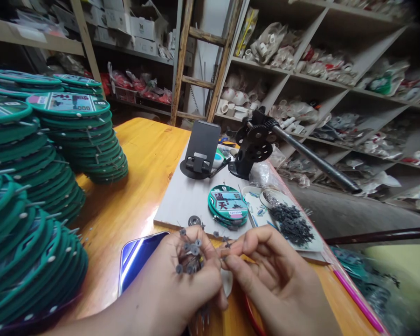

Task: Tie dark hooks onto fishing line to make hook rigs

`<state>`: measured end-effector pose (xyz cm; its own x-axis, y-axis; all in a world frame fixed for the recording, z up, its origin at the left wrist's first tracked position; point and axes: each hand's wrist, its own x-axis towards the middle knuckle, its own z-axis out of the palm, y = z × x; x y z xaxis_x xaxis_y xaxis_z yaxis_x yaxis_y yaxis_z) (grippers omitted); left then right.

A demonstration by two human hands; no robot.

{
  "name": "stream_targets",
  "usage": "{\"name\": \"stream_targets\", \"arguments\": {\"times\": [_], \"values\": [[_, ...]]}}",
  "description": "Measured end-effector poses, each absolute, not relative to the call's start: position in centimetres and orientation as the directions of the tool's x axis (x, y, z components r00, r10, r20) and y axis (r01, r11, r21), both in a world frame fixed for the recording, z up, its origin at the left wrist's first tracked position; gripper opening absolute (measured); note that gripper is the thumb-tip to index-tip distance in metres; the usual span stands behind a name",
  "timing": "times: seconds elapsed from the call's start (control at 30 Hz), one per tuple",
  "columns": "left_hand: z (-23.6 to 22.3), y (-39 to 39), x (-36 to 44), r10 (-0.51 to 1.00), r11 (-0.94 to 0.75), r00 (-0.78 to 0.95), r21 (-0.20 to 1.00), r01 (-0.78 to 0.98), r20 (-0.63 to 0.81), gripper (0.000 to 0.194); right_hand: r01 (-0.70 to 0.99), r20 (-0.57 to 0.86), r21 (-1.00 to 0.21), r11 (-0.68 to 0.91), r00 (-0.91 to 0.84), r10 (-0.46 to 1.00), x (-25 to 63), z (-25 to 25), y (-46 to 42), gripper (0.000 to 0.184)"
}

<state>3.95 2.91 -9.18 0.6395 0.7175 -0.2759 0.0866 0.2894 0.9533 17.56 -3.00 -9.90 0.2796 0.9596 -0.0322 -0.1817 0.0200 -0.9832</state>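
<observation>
My left hand [171,280] is closed around a bunch of small dark grey rubber-like plugs on thin wires [193,247], the plugs showing above its fingers. My right hand [279,275] meets the left fingertips, its thumb and index finger pinched around something tiny, mostly hidden. A few more small grey pieces [226,241] show just beyond the fingertips. Past my hands lies a round green disc with a printed label [227,205] on a white board [175,210]. To its right, a pale tray [314,247] bears a heap of dark grey bits [293,224] and a small round dish [269,198].
Tall stacks of green discs [87,140] stand at the left. A phone [136,256] lies beside my left wrist. Behind the board's middle are a black phone stand [204,144] and a geared black device with a long rod [307,158]. Packed shelves [335,93] rise behind.
</observation>
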Motion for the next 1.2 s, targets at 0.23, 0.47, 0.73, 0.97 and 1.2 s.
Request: {"name": "stream_targets", "arguments": {"times": [0.23,0.47,0.73,0.97,1.2], "values": [[-9.0,3.0,4.3,0.708,0.314,0.640,0.945,0.093,-0.299,0.014,-0.104,-0.012,-0.994,0.022,0.314,0.949,17.2,-9.6,-3.3,0.026],[-8.6,2.7,4.5,0.744,0.321,0.591,0.943,0.094,-0.312,0.018,-0.073,0.020,-0.996,0.050,0.360,0.933,16.9,-9.7,-3.3,0.026],[-9.5,2.9,4.6,0.740,0.339,0.617,0.941,0.000,-0.267,0.023,-0.132,-0.004,-0.990,0.043,0.333,0.943,17.0,-9.8,-3.2,0.026],[-9.9,3.2,3.8,0.686,0.294,0.689,0.955,0.030,-0.232,0.022,-0.178,0.005,-0.981,0.075,0.361,0.933,17.1,-9.4,-2.8,0.028],[-9.7,3.4,4.0,0.693,0.249,0.682,0.966,0.074,-0.231,0.019,-0.135,0.018,-0.988,0.070,0.350,0.937,17.2,-9.8,-3.0,0.028]]}}
